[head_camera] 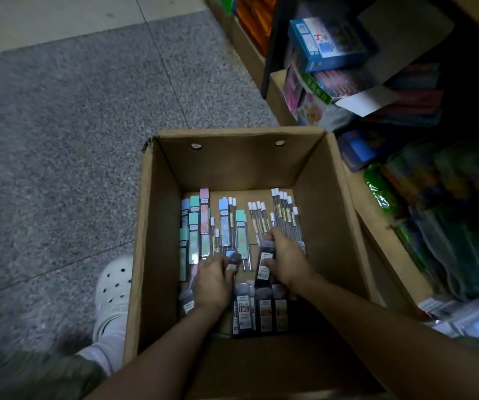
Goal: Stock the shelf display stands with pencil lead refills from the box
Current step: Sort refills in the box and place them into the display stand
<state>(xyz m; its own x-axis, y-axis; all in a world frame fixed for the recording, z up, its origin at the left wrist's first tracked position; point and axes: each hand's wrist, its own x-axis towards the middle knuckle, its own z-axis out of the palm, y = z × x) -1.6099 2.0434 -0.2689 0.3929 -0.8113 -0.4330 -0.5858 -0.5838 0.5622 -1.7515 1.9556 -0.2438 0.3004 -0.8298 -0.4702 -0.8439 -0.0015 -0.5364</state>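
An open cardboard box [160, 226] stands on the floor, its bottom covered with pencil lead refills. Pastel blue, green and pink cases [195, 220] lie at the left, and clear tubes with white caps [284, 212] lie at the right. Dark packs [261, 310] sit along the near side. Both my hands are down inside the box. My left hand [212, 280] holds a small dark refill case [234, 259] by its end. My right hand [286, 259] grips a dark refill pack [265, 262] from the side. No display stand is in view.
The box sits on a grey speckled floor [73, 140]. My white clog [114, 293] is just left of it. At the right, low shelves and cardboard trays hold a blue box [325, 41], colourful packs [313, 93] and wrapped goods [449, 212].
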